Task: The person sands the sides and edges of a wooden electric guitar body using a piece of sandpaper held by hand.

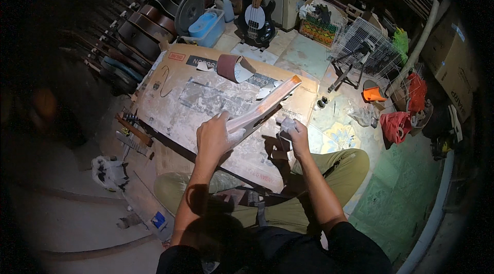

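Observation:
My left hand (pixel 212 136), dusted white, is closed around the near end of a long, pale wooden piece (pixel 265 103) with an orange-brown far end. The piece is tilted up and away to the right, above a dusty cardboard sheet (pixel 170 112). My right hand (pixel 297 139) is beside its right side, fingers pinched on a small greyish-white piece (pixel 286 124) whose kind is hard to make out. A curled strip of brown sandpaper (pixel 227 67) stands on the far part of the cardboard, with white scraps near it.
Several guitars (pixel 146 27) line the far left, beside a plastic tub (pixel 210 34). A black bass guitar (pixel 256 16) stands at the back. On the right are a wire basket (pixel 363 42) and red bags (pixel 396 125). Hand tools (pixel 135 131) lie left of the cardboard.

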`<state>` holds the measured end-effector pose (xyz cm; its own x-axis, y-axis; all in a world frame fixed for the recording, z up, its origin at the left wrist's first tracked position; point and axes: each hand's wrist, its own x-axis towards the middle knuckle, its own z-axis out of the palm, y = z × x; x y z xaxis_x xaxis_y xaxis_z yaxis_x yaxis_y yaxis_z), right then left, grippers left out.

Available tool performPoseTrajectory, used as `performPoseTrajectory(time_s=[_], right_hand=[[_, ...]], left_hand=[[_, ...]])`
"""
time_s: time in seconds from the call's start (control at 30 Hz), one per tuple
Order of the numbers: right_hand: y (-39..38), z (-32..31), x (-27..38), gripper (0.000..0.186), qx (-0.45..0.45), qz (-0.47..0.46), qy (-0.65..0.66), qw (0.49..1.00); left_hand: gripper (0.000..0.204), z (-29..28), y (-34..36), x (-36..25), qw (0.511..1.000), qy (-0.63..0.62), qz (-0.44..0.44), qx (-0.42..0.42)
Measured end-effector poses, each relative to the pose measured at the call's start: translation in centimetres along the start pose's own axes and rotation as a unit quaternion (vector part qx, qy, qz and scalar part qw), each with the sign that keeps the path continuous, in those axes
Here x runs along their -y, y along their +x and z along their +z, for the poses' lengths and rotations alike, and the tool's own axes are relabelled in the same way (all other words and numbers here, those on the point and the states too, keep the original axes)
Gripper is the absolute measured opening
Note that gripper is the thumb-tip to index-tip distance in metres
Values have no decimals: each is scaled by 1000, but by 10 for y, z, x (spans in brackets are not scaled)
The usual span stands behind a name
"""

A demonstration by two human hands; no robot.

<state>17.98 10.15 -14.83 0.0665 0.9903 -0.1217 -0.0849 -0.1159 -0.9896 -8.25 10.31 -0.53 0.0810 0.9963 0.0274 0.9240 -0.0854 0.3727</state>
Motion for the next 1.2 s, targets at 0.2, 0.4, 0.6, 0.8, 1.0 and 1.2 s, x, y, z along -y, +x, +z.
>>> performPoseTrajectory(time_s=[0.2, 0.4, 0.6, 0.8, 1.0, 1.2], right_hand=[[-4, 11, 60, 20, 45, 50, 40, 997], [-7, 24, 70, 34, 26, -139, -241, 960], [0, 30, 69, 40, 35, -313, -398, 862], [-6, 37, 56, 46, 42, -334, -436, 835], [6, 26, 55, 45, 31, -338, -457, 822], [11, 24, 65, 48, 50, -325, -501, 801]], left_hand=[[42, 8, -14, -7, 999, -12, 33, -8], [45, 11, -24, -10, 1000, -12, 28, -7], [45, 13, -26, -12, 999, -20, 26, -9], [40, 17, -25, -11, 999, -23, 35, -24], [35, 17, -28, -15, 998, -43, 41, -37], [25, 18, -31, -14, 997, -39, 41, -44]])
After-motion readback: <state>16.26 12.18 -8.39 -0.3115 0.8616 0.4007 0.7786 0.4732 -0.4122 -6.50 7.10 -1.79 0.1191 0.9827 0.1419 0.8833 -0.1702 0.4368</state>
